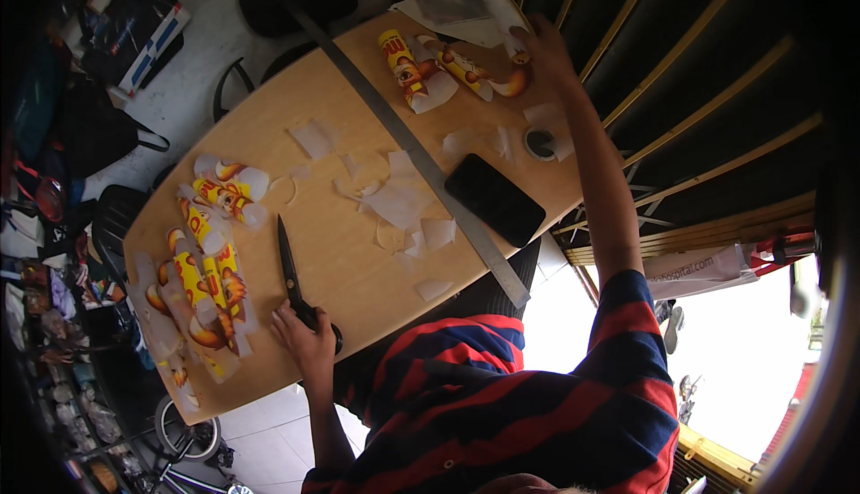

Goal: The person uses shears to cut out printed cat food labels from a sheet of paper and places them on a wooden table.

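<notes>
My left hand (306, 343) lies on the table's near edge with its fingers spread, partly over the handles of the black scissors (286, 257). The scissors lie flat, blades pointing away. At the far right, my right hand (544, 51) grips the edge of a curled white sheet (503, 17) beside a pile of white paper; its fingertips are dim. Yellow printed cutouts with a cartoon animal lie near it, including an upright-lettered one (400, 62) and a longer one (461, 68). More yellow cutouts (210, 266) overlap at the left, with pale translucent borders.
A long metal ruler (394, 127) crosses the wooden table (260, 167). Beside it are a black phone (494, 199) and a roll of tape (540, 144). Translucent scraps (397, 203) litter the middle. Dark slatted railing (681, 46) borders the right side; a chair (116, 225) stands left.
</notes>
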The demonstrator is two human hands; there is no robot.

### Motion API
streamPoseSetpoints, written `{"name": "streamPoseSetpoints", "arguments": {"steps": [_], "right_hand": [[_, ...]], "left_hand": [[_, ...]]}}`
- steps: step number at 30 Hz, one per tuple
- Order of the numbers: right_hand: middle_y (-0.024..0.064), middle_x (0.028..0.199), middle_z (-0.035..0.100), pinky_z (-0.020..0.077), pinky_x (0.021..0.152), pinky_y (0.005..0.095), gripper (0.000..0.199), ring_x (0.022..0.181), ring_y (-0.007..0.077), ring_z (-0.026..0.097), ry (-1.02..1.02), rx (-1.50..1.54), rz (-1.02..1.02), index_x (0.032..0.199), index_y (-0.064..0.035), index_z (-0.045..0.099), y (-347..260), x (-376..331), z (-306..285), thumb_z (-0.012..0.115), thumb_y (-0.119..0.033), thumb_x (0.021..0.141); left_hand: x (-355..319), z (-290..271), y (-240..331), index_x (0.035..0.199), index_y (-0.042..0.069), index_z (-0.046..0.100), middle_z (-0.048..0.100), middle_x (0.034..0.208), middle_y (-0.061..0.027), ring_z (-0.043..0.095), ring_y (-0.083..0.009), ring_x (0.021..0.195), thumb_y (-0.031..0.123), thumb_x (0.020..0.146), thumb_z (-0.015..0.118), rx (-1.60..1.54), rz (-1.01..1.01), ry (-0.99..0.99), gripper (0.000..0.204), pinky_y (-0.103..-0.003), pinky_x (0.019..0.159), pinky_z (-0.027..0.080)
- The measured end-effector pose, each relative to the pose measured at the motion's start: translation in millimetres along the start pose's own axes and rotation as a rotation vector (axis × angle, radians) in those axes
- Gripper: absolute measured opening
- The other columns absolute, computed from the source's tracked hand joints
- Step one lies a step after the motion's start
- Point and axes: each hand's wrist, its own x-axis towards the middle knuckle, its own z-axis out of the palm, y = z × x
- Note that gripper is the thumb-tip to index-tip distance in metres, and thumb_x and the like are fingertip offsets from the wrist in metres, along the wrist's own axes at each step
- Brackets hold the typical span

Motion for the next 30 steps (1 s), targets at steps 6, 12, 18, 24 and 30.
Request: {"name": "streamPoseSetpoints", "arguments": {"steps": [6,12,18,24,30], "right_hand": [[0.0200,0.103,0.067,0.0531,0.082,0.0369,0.067,0.092,0.0249,0.069,-0.302,0.006,0.109,0.130,0.0017,0.050,-2,10,21,0.069,-0.042,0.083],[0.0204,0.123,0.058,0.0496,0.089,0.0358,0.075,0.111,0.0232,0.059,-0.531,-0.117,0.131,0.140,-0.0009,0.040,18,-15,60,0.072,-0.040,0.084],[0.0228,0.117,0.062,0.0478,0.092,0.0335,0.060,0.106,0.0251,0.062,-0.459,-0.276,-0.024,0.131,0.0012,0.051,21,-10,60,0.063,-0.041,0.090],[0.0212,0.096,0.068,0.0532,0.079,0.0361,0.053,0.088,0.0279,0.069,-0.260,-0.088,0.166,0.103,0.0065,0.065,26,-2,54,0.059,-0.045,0.089],[0.0167,0.089,0.068,0.0553,0.066,0.0355,0.051,0.074,0.0250,0.069,-0.368,-0.170,0.272,0.112,0.0046,0.062,16,-6,56,0.065,-0.039,0.087]], "left_hand": [[-1,3,2,0.118,-0.009,0.046,0.049,0.105,-0.0253,0.046,-0.0426,0.104,0.021,0.080,0.064,0.005,0.006,0.028,0.052,-0.054,0.095,0.036],[-4,0,3,0.120,-0.008,0.047,0.049,0.105,-0.0238,0.047,-0.0412,0.104,0.028,0.080,0.068,0.009,-0.005,0.022,0.057,-0.053,0.098,0.034],[-4,4,-4,0.123,-0.006,0.047,0.050,0.105,-0.0211,0.048,-0.0400,0.105,0.029,0.080,0.072,0.009,-0.028,0.025,0.061,-0.054,0.103,0.029],[-3,2,0,0.119,-0.008,0.048,0.050,0.105,-0.0241,0.047,-0.0412,0.102,0.030,0.080,0.071,0.006,-0.011,0.032,0.059,-0.052,0.093,0.036],[-3,-1,-3,0.120,-0.007,0.048,0.050,0.104,-0.0232,0.047,-0.0407,0.101,0.030,0.079,0.071,0.014,-0.031,0.036,0.059,-0.052,0.092,0.036]]}}
